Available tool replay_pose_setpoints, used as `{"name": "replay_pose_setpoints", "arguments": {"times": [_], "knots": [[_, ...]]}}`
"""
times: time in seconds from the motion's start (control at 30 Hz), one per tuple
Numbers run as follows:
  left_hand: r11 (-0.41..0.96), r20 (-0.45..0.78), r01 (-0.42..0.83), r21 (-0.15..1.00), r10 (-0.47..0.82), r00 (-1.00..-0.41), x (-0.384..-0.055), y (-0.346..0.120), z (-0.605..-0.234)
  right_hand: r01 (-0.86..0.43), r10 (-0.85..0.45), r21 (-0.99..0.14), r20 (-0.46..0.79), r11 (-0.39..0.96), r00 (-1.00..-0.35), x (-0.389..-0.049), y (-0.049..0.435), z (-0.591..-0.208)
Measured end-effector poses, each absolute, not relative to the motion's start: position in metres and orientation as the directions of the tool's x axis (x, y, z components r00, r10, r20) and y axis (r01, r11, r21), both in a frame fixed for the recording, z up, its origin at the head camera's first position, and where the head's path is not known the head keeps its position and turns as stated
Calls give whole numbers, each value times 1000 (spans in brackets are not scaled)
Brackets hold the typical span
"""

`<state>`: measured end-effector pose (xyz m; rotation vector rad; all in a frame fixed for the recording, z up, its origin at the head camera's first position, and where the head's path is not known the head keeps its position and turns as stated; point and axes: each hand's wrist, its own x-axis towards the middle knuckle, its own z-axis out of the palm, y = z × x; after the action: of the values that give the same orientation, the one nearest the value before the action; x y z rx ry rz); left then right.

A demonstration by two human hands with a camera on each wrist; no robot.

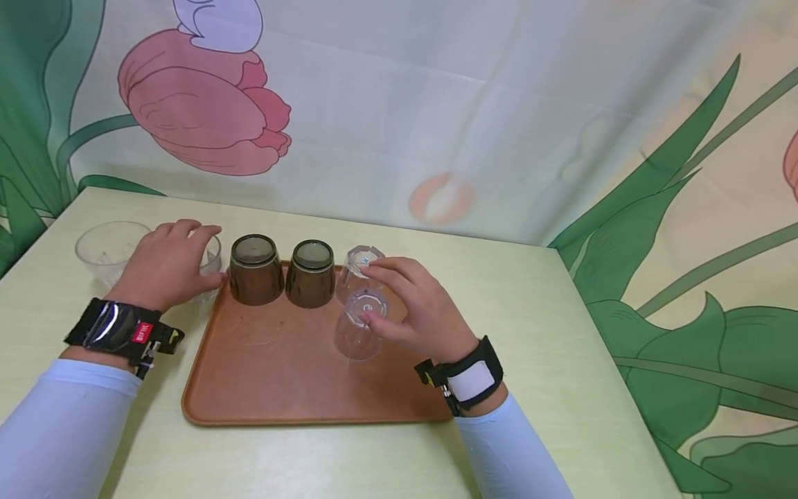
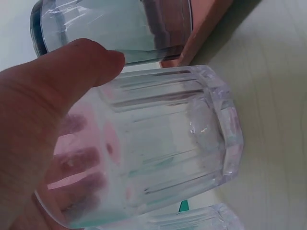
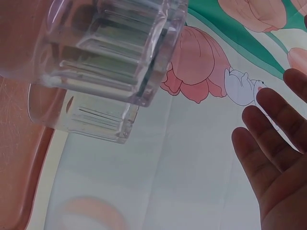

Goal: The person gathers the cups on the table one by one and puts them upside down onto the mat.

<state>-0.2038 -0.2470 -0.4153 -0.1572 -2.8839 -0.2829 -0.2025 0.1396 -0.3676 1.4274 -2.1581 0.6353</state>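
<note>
My left hand [image 1: 163,267] is curled round an upright clear glass [image 2: 163,143] on the table beside the tray's left edge. Through its wall the fingers show in the left wrist view, with the thumb at its near side. My right hand [image 1: 419,305] hovers with spread, extended fingers beside the nearer upside-down clear glass [image 1: 360,333]. In the right wrist view a gap shows between these fingers and that glass. Behind it stands another upside-down clear glass [image 3: 96,115]. Two dark upside-down glasses, one left [image 1: 255,277] and one right [image 1: 310,281], stand along the tray's back edge.
A brown tray [image 1: 280,388] lies on the pale table [image 1: 536,333] under the upside-down glasses. Another clear glass [image 1: 109,242] stands at the far left, partly behind my left hand. A printed curtain [image 1: 374,125] hangs behind the table.
</note>
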Motion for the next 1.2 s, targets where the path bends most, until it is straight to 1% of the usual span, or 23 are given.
{"name": "replay_pose_setpoints", "arguments": {"times": [0.3,0.7,1.07,1.2], "knots": [[976,244,122,181,75,-967,-202,-246,-418,-927,-711,-128,607,352,-354,-202,139,-368],[970,256,133,201,79,-963,-198,-246,-417,-933,-707,-110,625,342,-333,-204,139,-370],[966,252,122,228,63,-966,-196,-246,-414,-929,-704,-118,621,351,-345,-203,140,-367],[964,269,135,231,70,-961,-192,-247,-412,-925,-703,-124,616,359,-355,-202,141,-367]]}}
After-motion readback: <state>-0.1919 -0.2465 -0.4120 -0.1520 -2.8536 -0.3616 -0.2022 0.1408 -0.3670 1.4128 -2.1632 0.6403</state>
